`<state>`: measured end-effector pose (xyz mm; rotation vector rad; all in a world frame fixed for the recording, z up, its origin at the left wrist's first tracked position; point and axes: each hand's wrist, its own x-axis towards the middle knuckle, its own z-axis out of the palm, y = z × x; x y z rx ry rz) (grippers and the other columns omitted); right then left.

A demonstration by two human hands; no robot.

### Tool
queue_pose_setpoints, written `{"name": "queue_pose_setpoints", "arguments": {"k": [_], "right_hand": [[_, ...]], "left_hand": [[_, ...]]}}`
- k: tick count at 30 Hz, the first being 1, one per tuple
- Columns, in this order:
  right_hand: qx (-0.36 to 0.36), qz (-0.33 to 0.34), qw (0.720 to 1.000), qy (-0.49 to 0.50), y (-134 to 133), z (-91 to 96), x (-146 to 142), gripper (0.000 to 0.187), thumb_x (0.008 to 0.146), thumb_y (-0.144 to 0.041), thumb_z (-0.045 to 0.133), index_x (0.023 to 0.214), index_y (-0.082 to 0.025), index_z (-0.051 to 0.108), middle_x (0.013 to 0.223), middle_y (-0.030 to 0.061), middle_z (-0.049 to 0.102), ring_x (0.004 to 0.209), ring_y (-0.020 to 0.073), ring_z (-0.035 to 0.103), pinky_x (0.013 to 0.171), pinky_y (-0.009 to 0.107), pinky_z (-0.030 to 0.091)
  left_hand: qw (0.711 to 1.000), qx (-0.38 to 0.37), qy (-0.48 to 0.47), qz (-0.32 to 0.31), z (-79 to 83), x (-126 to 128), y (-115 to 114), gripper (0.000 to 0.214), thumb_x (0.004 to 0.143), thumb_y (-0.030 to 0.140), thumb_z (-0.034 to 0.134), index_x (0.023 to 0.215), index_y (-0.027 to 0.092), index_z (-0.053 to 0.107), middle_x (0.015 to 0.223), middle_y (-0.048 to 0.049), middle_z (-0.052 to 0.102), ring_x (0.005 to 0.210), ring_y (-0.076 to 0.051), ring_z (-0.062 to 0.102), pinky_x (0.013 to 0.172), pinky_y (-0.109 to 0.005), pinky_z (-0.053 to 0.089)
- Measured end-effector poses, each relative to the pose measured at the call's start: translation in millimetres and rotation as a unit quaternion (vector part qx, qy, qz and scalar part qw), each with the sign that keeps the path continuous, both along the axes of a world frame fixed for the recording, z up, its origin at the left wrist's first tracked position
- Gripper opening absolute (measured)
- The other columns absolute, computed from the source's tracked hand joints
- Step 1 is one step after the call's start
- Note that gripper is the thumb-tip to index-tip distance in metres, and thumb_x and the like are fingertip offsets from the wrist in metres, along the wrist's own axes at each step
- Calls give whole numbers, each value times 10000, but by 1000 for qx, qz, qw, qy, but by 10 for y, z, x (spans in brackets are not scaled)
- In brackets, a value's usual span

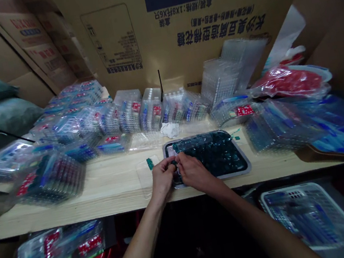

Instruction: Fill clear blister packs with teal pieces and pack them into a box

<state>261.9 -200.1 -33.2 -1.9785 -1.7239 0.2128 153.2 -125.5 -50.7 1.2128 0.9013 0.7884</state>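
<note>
Both forearms reach forward, the left hand (pixel 163 178) and right hand (pixel 194 173) meeting above the near rim of a metal tray (pixel 211 178). The left fingers pinch a small green piece (pixel 173 162); the right hand's grip cannot be told.

A heap of clear teal plastic pieces (pixel 212 155) fills a shallow steel tray (pixel 233 174); the tray lies flat on a pale wooden bench (pixel 105 206); a small green tab (pixel 149 164) rests on a clear plastic sheet (pixel 143 177), just left of it.

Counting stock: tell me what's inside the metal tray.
The metal tray holds heaped dark teal plastic pieces; its floor beneath them and the corner under the left hand and right hand are hidden.
</note>
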Motion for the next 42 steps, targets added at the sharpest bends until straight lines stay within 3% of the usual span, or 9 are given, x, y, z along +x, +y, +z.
{"name": "queue_pose_setpoints", "arguments": {"k": [11,16,21,23,26,30,35,39,42], "right_hand": [[-5,-38,995,-94,-39,32,-7,212,871,-34,461,1018,-151,560,989,118,673,900,243,605,797,340,383],[23,-109,993,35,18,-117,71,115,892,-113,465,927,-185,547,807,65,677,740,212,633,668,291,381],[81,-16,984,155,18,-140,128,101,891,-192,458,894,-218,555,752,12,665,657,175,620,640,263,411],[86,26,979,182,4,-127,153,155,897,-206,458,994,-208,579,808,19,685,705,175,640,674,262,440],[89,18,982,164,-17,-142,231,244,888,-179,456,1089,-188,594,855,36,692,754,183,647,737,282,463],[78,4,990,119,-37,-225,339,221,879,-139,443,960,-199,640,818,23,678,733,174,624,764,290,463],[92,17,989,118,-64,-279,377,232,874,-103,437,924,-200,641,864,27,683,782,168,632,764,281,453],[54,18,994,96,-88,-186,383,245,886,-76,429,958,-191,632,894,41,673,807,171,623,777,284,443],[-12,51,999,-9,-118,-69,317,285,844,-50,477,1022,-187,652,973,80,650,918,225,593,811,338,410]], "left_hand": [[1000,4,3,-2,-8,59,-76,311,623,190,686,913,138,785,653,5,686,570,-97,560,563,-192,421],[1000,-1,-19,9,40,77,-187,326,609,186,781,932,140,784,677,6,694,588,-90,558,577,-190,414],[992,-95,-87,10,98,-131,-139,404,581,357,893,902,136,787,830,-69,753,714,-138,646,726,-260,506],[997,-39,-47,37,116,-348,21,373,593,332,884,900,147,784,828,-59,752,728,-147,651,739,-269,512],[982,141,85,92,119,-700,330,221,686,255,803,896,191,778,842,-41,753,772,-166,664,785,-288,517],[910,328,255,6,45,-886,576,146,779,158,677,833,240,785,885,-54,758,840,-196,684,835,-312,520],[851,400,330,-79,-136,-780,587,246,794,111,606,864,248,798,911,-62,748,830,-184,686,790,-278,519],[840,421,330,-92,-278,-794,554,237,857,172,571,882,247,795,917,-68,740,817,-176,679,767,-267,512],[844,429,313,-71,-340,-845,518,244,894,229,549,976,243,778,969,-77,736,880,-194,682,814,-289,519]]}}
